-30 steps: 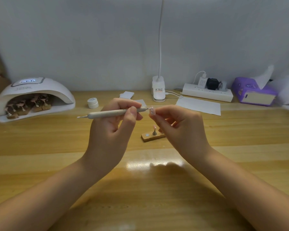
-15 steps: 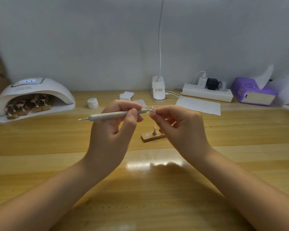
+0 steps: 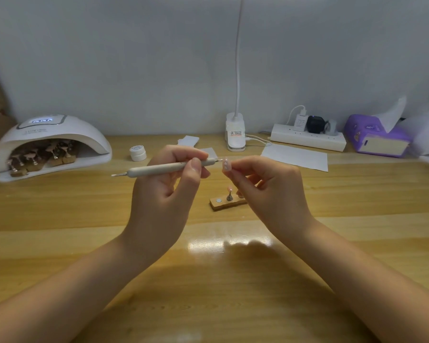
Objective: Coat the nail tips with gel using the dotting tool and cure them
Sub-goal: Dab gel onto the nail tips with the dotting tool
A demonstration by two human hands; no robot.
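Observation:
My left hand (image 3: 164, 201) grips a pale dotting tool (image 3: 159, 168), held nearly level above the table with its right metal point against a small pale pink nail tip (image 3: 226, 164). My right hand (image 3: 265, 186) pinches that nail tip at chest height. Below, a small wooden stand (image 3: 222, 203) carries one nail tip on a metal post (image 3: 229, 193). A white gel jar (image 3: 137, 153) sits behind my left hand. The white curing lamp (image 3: 57, 137) at the far left holds several wooden stands with nail tips inside.
A clip lamp base (image 3: 235, 134) stands at the back centre beside a white power strip (image 3: 307, 141) with plugs. A white paper sheet (image 3: 295, 158) and small paper pieces lie on the wooden table (image 3: 84, 211). A purple tissue box (image 3: 377, 139) sits at the back right.
The dotting tool has slid slightly to the right along the nail tip. Both hands stay in nearly the same place.

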